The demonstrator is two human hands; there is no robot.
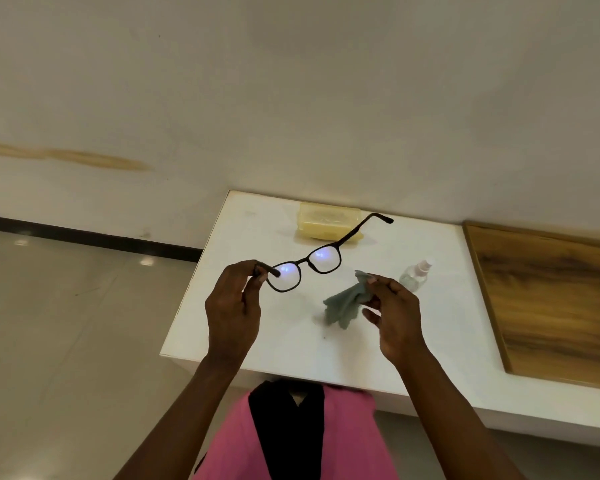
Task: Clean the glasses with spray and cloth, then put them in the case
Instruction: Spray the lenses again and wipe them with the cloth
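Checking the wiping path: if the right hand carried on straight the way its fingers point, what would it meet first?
Probably the glasses held by the left hand: the right hand, pinching the cloth, points up-left toward the nearer lens. Depth is unclear.

Both forearms are left bare of sleeves; a pink garment (347,441) with a black centre panel (288,431) is worn at six o'clock.
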